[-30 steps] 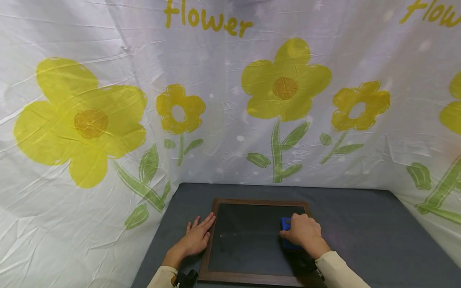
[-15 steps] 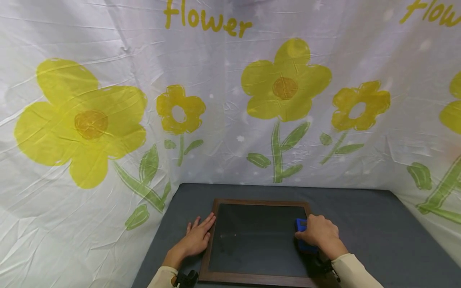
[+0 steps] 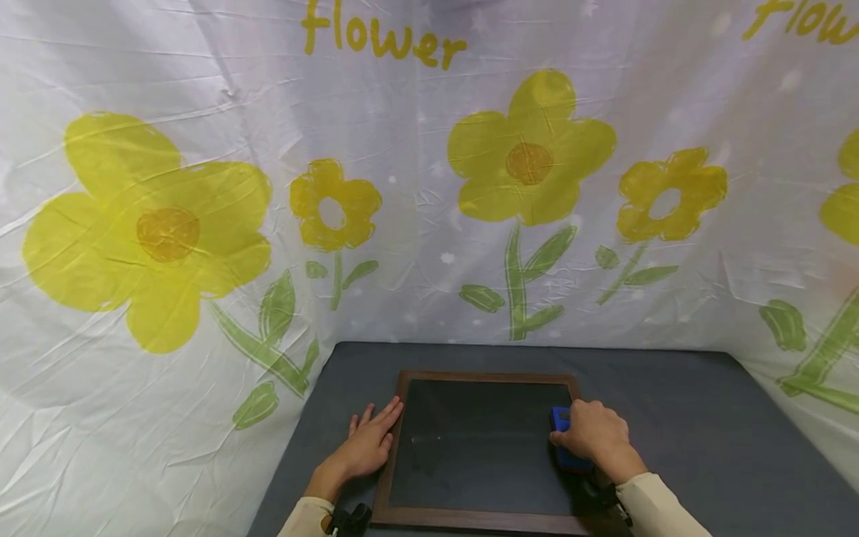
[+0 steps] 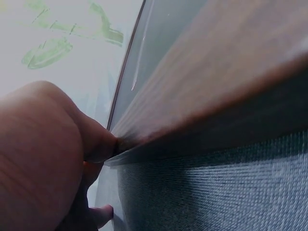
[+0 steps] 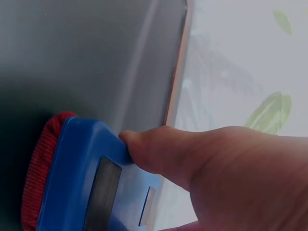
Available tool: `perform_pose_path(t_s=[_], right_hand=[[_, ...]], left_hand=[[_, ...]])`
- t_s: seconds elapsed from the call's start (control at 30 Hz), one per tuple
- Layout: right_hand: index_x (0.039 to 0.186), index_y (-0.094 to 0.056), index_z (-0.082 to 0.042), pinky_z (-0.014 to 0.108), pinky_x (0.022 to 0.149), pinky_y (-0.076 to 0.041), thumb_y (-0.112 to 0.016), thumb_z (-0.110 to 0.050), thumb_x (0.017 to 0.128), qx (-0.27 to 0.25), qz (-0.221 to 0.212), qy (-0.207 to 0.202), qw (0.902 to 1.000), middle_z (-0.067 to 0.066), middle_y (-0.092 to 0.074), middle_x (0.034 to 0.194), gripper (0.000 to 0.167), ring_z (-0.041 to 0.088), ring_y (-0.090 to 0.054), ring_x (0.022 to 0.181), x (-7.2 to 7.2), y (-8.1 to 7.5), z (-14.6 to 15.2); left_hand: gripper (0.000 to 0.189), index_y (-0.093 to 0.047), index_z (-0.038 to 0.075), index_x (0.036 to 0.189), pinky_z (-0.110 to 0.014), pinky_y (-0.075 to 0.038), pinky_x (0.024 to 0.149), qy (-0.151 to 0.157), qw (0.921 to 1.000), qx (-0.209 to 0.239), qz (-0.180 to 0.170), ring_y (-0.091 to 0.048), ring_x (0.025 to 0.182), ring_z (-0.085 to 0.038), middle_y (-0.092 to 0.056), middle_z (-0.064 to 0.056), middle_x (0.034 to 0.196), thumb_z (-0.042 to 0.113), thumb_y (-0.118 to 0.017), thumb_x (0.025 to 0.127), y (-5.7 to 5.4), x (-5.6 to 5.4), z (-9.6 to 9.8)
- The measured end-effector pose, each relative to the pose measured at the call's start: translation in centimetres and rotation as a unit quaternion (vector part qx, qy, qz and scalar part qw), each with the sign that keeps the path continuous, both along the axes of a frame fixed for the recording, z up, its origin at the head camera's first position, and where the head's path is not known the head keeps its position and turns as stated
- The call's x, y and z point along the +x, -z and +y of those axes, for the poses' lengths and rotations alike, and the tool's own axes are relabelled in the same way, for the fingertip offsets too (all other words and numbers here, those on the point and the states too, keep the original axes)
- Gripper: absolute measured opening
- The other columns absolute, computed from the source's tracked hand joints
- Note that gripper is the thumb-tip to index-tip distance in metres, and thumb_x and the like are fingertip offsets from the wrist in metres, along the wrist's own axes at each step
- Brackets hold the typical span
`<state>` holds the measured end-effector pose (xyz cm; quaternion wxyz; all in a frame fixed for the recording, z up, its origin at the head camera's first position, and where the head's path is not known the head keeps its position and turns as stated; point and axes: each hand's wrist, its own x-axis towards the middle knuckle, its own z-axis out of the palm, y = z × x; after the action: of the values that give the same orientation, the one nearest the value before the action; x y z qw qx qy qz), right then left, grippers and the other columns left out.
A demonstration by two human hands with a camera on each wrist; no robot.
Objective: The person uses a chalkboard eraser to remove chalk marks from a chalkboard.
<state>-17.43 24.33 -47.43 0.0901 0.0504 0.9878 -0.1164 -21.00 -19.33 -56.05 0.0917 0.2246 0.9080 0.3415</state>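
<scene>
While the spread left hand (image 3: 365, 449) touches the blackboard (image 3: 479, 451) beside it, the right hand (image 3: 599, 431) grips an eraser (image 5: 79, 173), far fingers hidden, probably mid-wipe; further strokes would need bracing.

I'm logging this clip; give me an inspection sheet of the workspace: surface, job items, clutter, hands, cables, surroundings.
Surface: dark grey, cloth-covered table.
Job items: framed blackboard lying flat, with a few small pale marks left of centre; blue blackboard eraser at its right side, red pad facing the board.
Clutter: nothing seen.
Hands: left hand touches the left side of the brown frame; right hand grips the eraser.
Cables: nothing seen.
Surroundings: white curtain printed with yellow flowers and "flower" lettering.
</scene>
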Motion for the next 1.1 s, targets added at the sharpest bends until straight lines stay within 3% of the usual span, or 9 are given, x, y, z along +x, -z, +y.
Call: perform_pose_path(t_s=[0.23,0.47,0.73,1.1], right_hand=[[0.084,-0.072,-0.007,0.038,0.053,-0.050,-0.088,-0.043,0.092,0.006,0.011,-0.014,0.9998,0.007,-0.063,0.071,0.039,0.022,-0.063,0.059,0.0,-0.3,-1.0],[0.109,-0.076,0.002,0.045,0.056,-0.059,-0.088,-0.046,0.092,0.026,0.041,-0.036,0.9982,0.013,-0.069,0.081,0.052,0.024,-0.067,0.064,-0.6,0.1,-3.0],[0.100,-0.077,-0.001,0.041,0.053,-0.056,-0.088,-0.049,0.090,0.034,0.070,-0.053,0.9956,0.011,-0.064,0.075,0.050,0.023,-0.062,0.059,-0.9,0.9,-7.2],[0.100,-0.079,-0.003,0.044,0.056,-0.061,-0.091,-0.050,0.088,0.022,0.102,-0.083,0.9911,0.012,-0.066,0.075,0.051,0.026,-0.065,0.061,-1.4,1.5,-12.6]], left_hand=[[0.064,-0.037,0.014,0.173,-0.087,0.000,0.122,-0.018,0.9996,-0.012,0.019,-0.010,0.165,-0.059,-0.026,-0.007,0.182,0.009,-0.052,0.111,1.5,-0.8,-0.1],[0.063,-0.039,0.013,0.172,-0.086,-0.001,0.123,-0.025,0.9992,-0.016,0.026,-0.012,0.165,-0.059,-0.028,-0.007,0.182,0.009,-0.053,0.110,1.9,-1.0,-0.1],[0.063,-0.039,0.013,0.172,-0.087,0.000,0.122,-0.021,0.9995,-0.018,0.018,-0.011,0.165,-0.059,-0.028,-0.006,0.182,0.008,-0.053,0.110,1.8,-1.0,0.0],[0.065,-0.037,0.012,0.172,-0.086,0.001,0.122,-0.018,0.9997,-0.011,0.012,-0.010,0.165,-0.060,-0.026,-0.008,0.182,0.007,-0.052,0.110,1.3,-0.6,0.1]])
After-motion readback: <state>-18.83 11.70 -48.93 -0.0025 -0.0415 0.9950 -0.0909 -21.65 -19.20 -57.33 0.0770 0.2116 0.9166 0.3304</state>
